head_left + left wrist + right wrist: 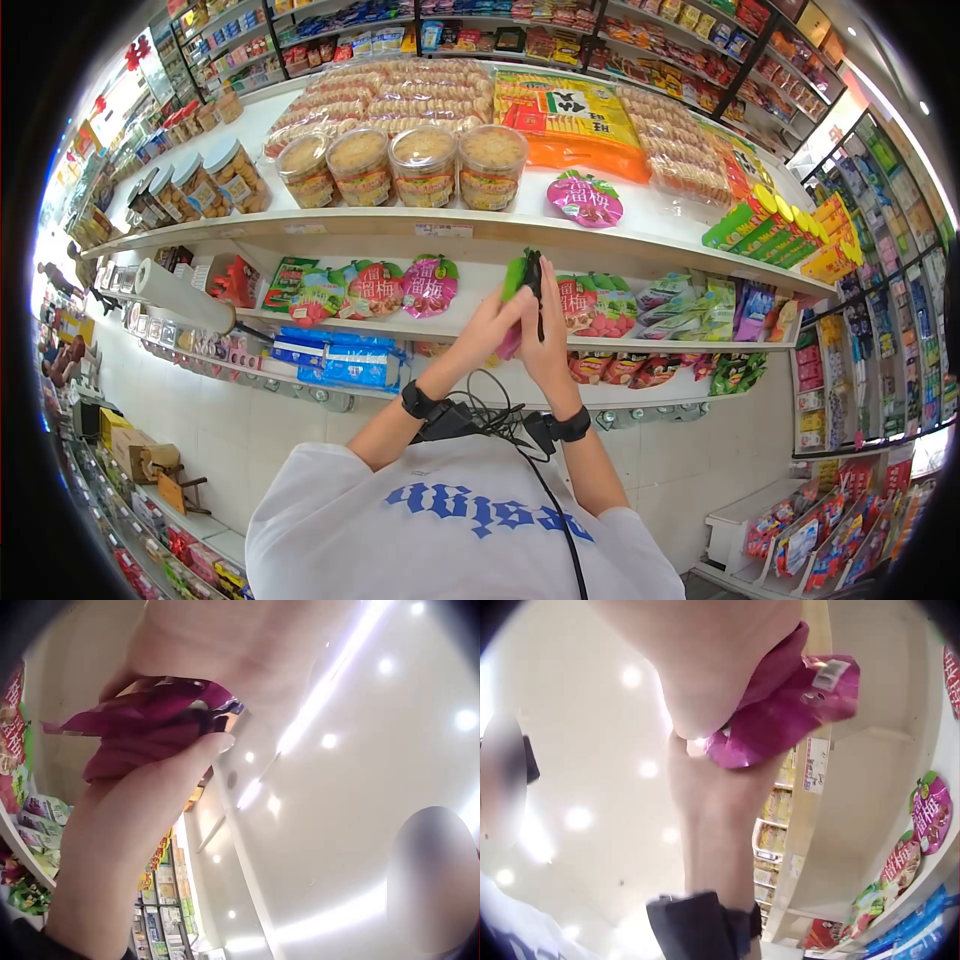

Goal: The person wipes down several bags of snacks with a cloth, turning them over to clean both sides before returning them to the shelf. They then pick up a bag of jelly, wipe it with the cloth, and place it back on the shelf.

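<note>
Pressed between my two palms is a magenta packet [510, 343] with a green and black top [522, 272], held upright in front of the middle shelf. My left hand [492, 320] lies against its left side and my right hand [546, 325] against its right, fingers extended upward. The left wrist view shows the crumpled magenta packet [146, 735] between the palms, with my right thumb along it. A barcode shows on the packet [795, 712] in the right wrist view. Parts of the fingers are hidden.
Similar round-topped packets [430, 285] stand on the middle shelf [470, 317] on both sides of my hands. Plastic tubs [424, 168] and one magenta packet [585, 198] are on the top shelf. A paper roll [183, 295] juts out at left; blue packs [345, 358] lie lower.
</note>
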Demonstrator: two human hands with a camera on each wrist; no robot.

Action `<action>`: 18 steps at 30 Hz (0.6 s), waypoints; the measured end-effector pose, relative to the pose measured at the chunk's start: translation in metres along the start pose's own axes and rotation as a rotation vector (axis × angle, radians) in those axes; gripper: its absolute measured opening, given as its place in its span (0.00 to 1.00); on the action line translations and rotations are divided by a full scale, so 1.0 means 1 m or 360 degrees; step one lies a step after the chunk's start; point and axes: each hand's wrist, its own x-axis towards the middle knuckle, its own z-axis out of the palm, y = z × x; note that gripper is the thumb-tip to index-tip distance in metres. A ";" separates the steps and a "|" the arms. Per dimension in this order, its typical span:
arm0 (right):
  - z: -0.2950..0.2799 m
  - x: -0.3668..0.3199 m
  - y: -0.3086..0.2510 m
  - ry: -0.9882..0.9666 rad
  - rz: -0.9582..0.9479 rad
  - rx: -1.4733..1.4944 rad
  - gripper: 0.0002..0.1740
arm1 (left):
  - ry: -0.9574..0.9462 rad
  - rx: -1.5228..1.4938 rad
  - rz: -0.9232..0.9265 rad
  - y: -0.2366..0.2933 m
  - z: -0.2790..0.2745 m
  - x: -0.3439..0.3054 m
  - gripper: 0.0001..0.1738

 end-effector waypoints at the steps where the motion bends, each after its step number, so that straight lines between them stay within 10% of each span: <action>1: -0.001 0.002 0.001 0.0015 0.0061 0.0109 0.33 | 0.0008 -0.0020 0.0061 -0.003 0.001 0.000 0.30; 10: -0.016 0.017 -0.029 0.0062 -0.0535 -0.0591 0.22 | 0.0002 -0.0268 0.0270 -0.008 0.003 -0.002 0.26; 13: -0.025 0.015 0.018 0.0139 0.0623 0.0213 0.16 | -0.0095 0.0028 0.0319 0.013 0.007 -0.008 0.21; 16: -0.036 0.009 0.030 0.0240 0.1047 0.1804 0.15 | -0.0075 -0.0018 0.0272 0.023 0.008 -0.014 0.19; 18: -0.044 -0.003 0.040 0.0184 0.0998 0.1645 0.15 | -0.0027 0.0132 0.0426 0.029 0.003 -0.014 0.19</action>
